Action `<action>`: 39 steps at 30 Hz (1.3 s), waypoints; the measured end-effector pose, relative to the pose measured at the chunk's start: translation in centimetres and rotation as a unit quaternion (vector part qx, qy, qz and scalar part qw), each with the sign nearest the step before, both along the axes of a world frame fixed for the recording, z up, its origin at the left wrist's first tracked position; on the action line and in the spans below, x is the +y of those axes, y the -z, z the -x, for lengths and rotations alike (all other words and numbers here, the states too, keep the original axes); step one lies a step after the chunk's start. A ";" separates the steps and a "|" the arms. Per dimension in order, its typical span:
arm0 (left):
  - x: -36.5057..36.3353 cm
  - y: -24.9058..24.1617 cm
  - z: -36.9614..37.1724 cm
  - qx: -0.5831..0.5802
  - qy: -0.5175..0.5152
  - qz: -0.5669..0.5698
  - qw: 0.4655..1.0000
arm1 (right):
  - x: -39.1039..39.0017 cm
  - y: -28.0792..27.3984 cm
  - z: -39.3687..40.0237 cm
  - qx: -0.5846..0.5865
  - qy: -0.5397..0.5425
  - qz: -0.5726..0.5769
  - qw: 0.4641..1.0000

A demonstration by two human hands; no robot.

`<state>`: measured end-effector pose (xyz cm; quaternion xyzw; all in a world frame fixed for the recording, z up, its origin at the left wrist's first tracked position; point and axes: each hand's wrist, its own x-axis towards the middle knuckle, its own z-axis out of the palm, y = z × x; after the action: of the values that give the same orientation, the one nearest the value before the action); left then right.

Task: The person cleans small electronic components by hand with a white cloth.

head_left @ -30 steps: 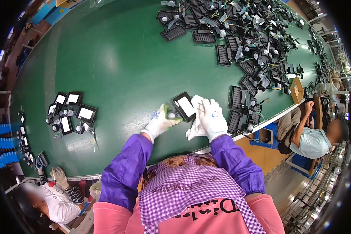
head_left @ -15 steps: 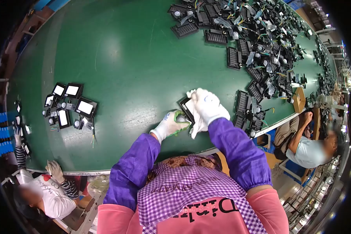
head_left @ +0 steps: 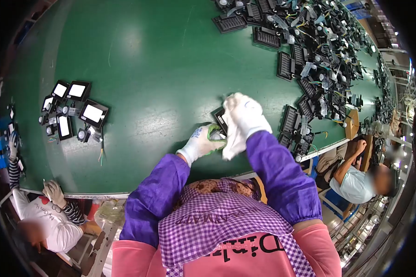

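My left hand (head_left: 202, 142), in a white glove with green on the fingers, is closed around the round sensor end of a small black floodlight (head_left: 220, 118). My gloved right hand (head_left: 246, 114) presses a white cloth (head_left: 235, 144) against the floodlight's front. Hand and cloth cover most of the lamp; only its dark upper-left edge shows. Purple sleeves cover both my forearms.
On the green table (head_left: 148, 92), several floodlights (head_left: 93, 113) lie face up at left. A large heap of floodlights with wires (head_left: 305, 60) fills the right. A cardboard box (head_left: 352, 123) is at the right edge. Co-workers sit at left (head_left: 51, 221) and right (head_left: 363, 182).
My right hand and the cloth have shifted slightly up and left over the floodlight, hiding more of its face. My left hand keeps its hold. The whole view has moved a little.
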<state>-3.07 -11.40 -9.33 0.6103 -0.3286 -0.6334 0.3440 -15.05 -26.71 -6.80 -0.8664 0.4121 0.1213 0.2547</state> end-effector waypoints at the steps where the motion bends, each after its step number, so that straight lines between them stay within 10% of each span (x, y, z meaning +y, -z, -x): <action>1: -0.4 0.1 0.1 -0.026 0.026 -0.033 0.999 | -1.8 0.2 -1.4 0.057 0.119 -0.062 0.989; 4: 0.3 2.3 0.6 -0.018 -0.017 0.061 0.998 | 1.4 -5.4 -2.0 0.094 -0.176 0.051 0.979; 17: 0.2 1.6 0.9 -0.093 0.020 0.045 0.994 | 1.0 -3.9 -2.8 0.046 -0.279 0.064 0.957; 24: 0.5 2.4 1.6 -0.081 0.005 0.035 0.996 | 6.7 -1.0 5.3 -0.124 -0.052 0.053 0.990; 31: 0.9 1.1 2.8 -0.053 -0.064 0.041 0.996 | 5.7 -0.4 7.1 -0.022 0.176 0.041 0.983; 38: 1.9 3.7 4.5 -0.156 -0.120 0.178 0.964 | 8.8 -1.5 6.0 -0.027 0.082 0.074 0.994; 39: 2.1 4.0 4.5 -0.106 -0.102 0.065 0.987 | 7.9 -1.4 6.6 -0.023 0.091 0.094 0.991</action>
<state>-7.53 -9.32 -13.28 0.6803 -0.3399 -0.5044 0.4091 -21.67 -18.83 -5.39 -0.8481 0.4926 0.0382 0.1915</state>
